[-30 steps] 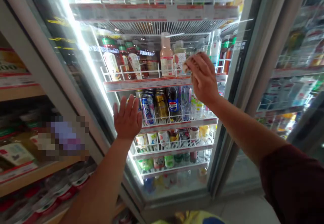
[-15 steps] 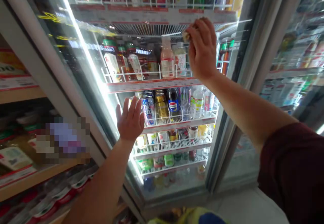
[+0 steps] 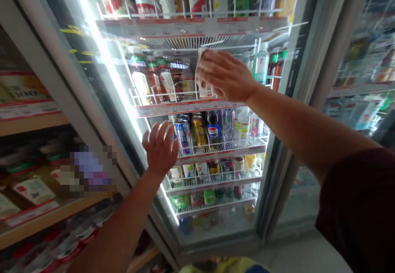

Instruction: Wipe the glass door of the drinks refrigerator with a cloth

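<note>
Cooler door (image 3: 92,83) glass is what both hands are working on — it stands swung open to the left of the lit cabinet, its pane running from near left up and away. The right hand (image 3: 224,75) presses a small pale cloth (image 3: 201,54) flat against the glass at the level of the second shelf, fingers bunched over the cloth so only its upper left corner shows. Half a second ago that hand was higher and further right, up by the top shelf's price strip (image 3: 191,25); a second ago it was lower right. It has now swept down and to the left, so I judge the wiping is crossing the pane in passes rather than staying on one spot. The left hand (image 3: 160,149) lies spread and flat on the glass lower down, fingers apart, just left of the blue cans (image 3: 184,135) on the third shelf; it has barely shifted and seems to brace the door. Behind the glass stand red-labelled bottles (image 3: 154,81) on the second shelf. To the far left are wooden shelves (image 3: 31,122) of packaged goods.
</note>
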